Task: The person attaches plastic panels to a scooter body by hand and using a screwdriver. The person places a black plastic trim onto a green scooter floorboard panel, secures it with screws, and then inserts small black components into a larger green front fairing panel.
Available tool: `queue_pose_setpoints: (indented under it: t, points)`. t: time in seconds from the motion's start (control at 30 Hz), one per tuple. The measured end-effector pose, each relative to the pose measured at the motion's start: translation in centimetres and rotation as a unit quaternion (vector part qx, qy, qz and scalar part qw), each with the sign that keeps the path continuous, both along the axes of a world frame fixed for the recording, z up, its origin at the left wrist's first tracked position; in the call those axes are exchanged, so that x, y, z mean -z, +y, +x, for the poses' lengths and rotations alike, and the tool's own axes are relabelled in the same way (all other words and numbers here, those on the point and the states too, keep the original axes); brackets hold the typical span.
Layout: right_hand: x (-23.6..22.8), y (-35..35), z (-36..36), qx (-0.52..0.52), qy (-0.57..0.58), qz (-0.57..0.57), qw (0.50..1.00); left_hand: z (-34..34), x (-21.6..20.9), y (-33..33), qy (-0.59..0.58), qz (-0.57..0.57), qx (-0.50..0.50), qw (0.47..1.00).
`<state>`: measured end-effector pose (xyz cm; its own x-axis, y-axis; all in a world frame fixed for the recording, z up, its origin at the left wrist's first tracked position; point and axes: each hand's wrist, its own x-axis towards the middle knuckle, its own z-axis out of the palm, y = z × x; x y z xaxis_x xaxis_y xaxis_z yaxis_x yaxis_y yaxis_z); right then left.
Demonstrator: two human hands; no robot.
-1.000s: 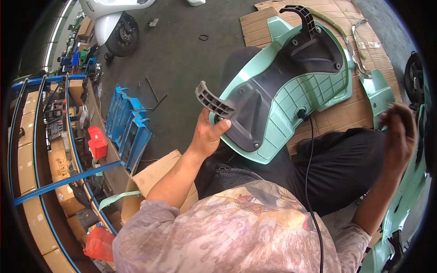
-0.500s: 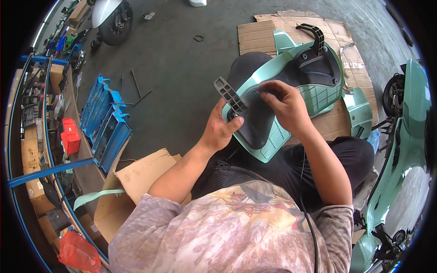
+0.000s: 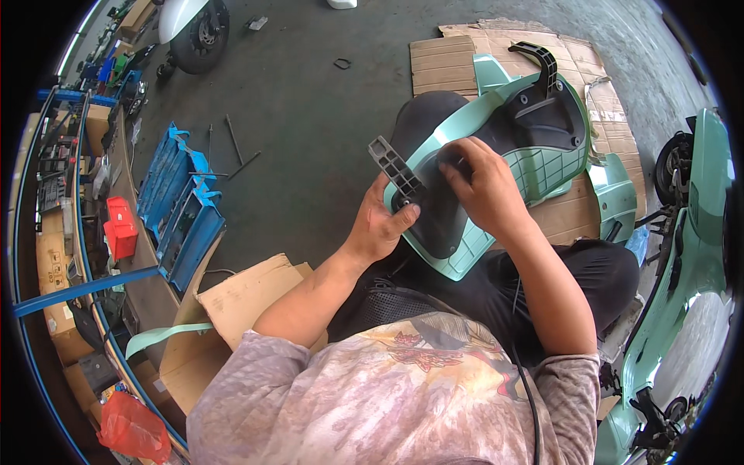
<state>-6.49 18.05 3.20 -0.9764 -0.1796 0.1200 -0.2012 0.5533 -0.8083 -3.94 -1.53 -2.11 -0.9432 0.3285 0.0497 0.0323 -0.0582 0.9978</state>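
A mint-green scooter body panel (image 3: pixel 451 263) with a black plastic inner plate (image 3: pixel 438 225) lies across my lap. Its near left end is gripped by my left hand (image 3: pixel 381 221), the thumb pressed beside the foot of a black ribbed bracket (image 3: pixel 397 169) that sticks up from the edge. My right hand (image 3: pixel 482 182) rests over the black plate with its fingertips pinched together against the surface. Whatever those fingers hold is hidden. A second curved black bracket (image 3: pixel 542 62) rises at the panel's far end.
Flattened cardboard (image 3: pixel 442 66) lies under the far end, with another green panel piece (image 3: pixel 616 186) on it. Large green scooter parts (image 3: pixel 659 310) stand at the right. Left are blue metal parts (image 3: pixel 182 209), a red bin (image 3: pixel 120 227), an open cardboard box (image 3: pixel 252 291) and shelving.
My right fingers have curled lower over the black plate, covering the spot they pinched at. The left hand keeps its hold; the whole view has shifted slightly.
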Motion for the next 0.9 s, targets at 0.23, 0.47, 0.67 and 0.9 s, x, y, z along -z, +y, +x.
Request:
queue_pose_setpoints:
  t: [0.23, 0.47, 0.67, 0.9]
  points:
    - [1.2, -1.0, 0.8, 0.03, 0.092, 0.078, 0.992, 0.2, 0.3, 0.4, -0.006, 0.016, -0.014, 1.0]
    - [1.4, -1.6, 1.5, 0.05, 0.13, 0.116, 0.984, 0.2, 1.1, -0.1, -0.029, 0.01, 0.003, 1.0]
    - [1.6, -0.6, 1.4, 0.001, 0.138, 0.093, 0.986, 0.2, 0.8, 0.0, -0.021, 0.011, 0.001, 1.0]
    - [1.0, -0.8, 1.5, 0.036, 0.127, 0.099, 0.986, 0.2, 1.1, -0.2, -0.047, 0.003, -0.006, 0.999]
